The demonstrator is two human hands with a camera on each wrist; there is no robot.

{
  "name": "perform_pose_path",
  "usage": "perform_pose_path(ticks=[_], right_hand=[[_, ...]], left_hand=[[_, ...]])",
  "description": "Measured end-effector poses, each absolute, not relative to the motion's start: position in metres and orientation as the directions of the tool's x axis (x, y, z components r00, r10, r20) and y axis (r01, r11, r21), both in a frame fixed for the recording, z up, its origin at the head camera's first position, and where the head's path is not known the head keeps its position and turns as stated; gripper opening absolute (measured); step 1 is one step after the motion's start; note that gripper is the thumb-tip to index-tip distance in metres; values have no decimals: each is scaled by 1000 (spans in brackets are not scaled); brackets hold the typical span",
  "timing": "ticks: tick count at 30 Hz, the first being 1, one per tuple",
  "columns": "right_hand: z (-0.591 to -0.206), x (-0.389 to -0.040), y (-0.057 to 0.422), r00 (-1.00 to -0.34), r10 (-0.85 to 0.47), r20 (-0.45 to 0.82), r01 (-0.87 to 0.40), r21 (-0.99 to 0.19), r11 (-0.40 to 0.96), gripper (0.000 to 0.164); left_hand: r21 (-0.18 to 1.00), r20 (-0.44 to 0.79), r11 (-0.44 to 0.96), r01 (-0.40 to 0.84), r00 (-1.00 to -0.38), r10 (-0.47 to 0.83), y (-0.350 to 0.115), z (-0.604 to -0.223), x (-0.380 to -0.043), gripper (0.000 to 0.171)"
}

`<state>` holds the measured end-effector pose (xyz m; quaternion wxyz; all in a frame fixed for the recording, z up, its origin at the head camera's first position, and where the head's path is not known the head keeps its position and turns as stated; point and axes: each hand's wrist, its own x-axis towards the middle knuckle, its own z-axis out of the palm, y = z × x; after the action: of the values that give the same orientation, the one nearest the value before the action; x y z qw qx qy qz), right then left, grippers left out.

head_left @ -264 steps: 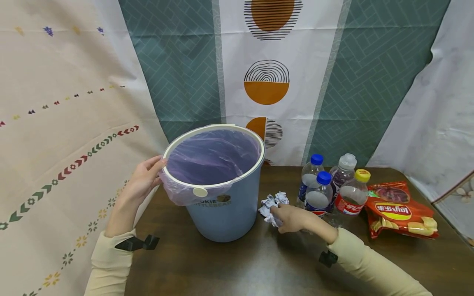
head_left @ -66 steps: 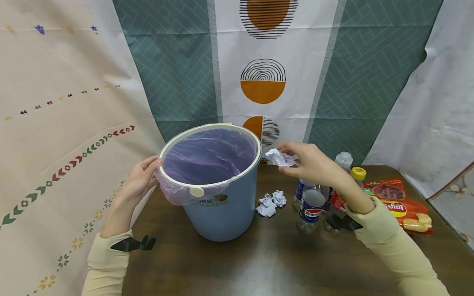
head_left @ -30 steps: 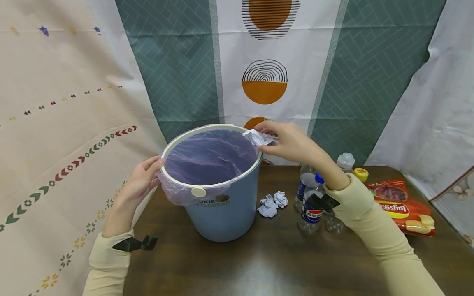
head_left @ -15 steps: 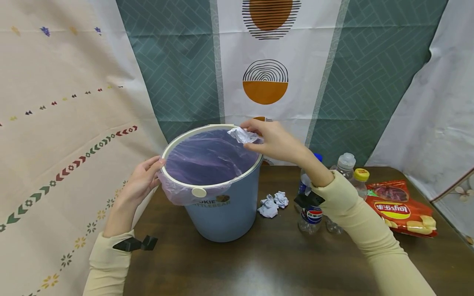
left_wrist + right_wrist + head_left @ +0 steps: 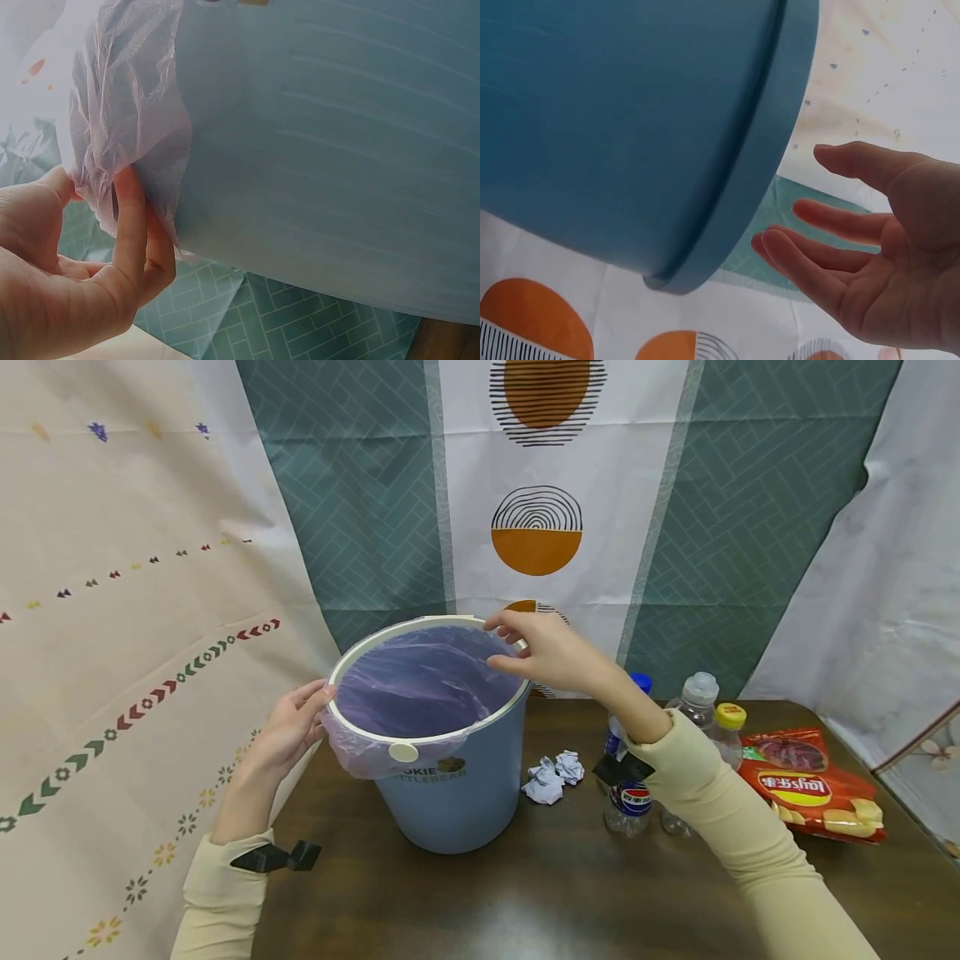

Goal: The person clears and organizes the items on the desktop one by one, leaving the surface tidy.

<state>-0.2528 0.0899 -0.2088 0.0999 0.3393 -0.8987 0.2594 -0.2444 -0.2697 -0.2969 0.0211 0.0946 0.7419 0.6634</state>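
Note:
A blue trash bin with a cream rim stands on the table, lined with a thin purple bag. At its left rim my left hand pinches the edge and the overhanging bag. The left wrist view shows the thumb and fingers on either side of the bag's folds. My right hand hovers over the bin's right rim, fingers apart and nothing between them. In the right wrist view, that hand is beside the blue wall. Crumpled paper lies right of the bin.
Several plastic bottles, one a Pepsi bottle and one with a yellow cap, stand to the right, partly behind my right forearm. A red Lay's chip bag lies beyond them. Patterned cloth hangs behind the table.
My right hand lifted a crumpled paper ball from beside the bottles, carried it left over the bin, and let go of it. The left hand stays at the rim.

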Motion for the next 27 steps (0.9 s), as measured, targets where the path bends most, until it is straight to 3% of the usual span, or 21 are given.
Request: perform_pose_path(ticks=[12,27], right_hand=[[-230,-250,122,-776,-502,382,-631,-450,632,35],[-277,-249,136,-832,-466,301,-555,-451,699,43]], left_hand=[[991,105,70,118,-981,164,-268,-299,-245,58],[988,99,98,115,-983,157,-270,-300,-246,53]])
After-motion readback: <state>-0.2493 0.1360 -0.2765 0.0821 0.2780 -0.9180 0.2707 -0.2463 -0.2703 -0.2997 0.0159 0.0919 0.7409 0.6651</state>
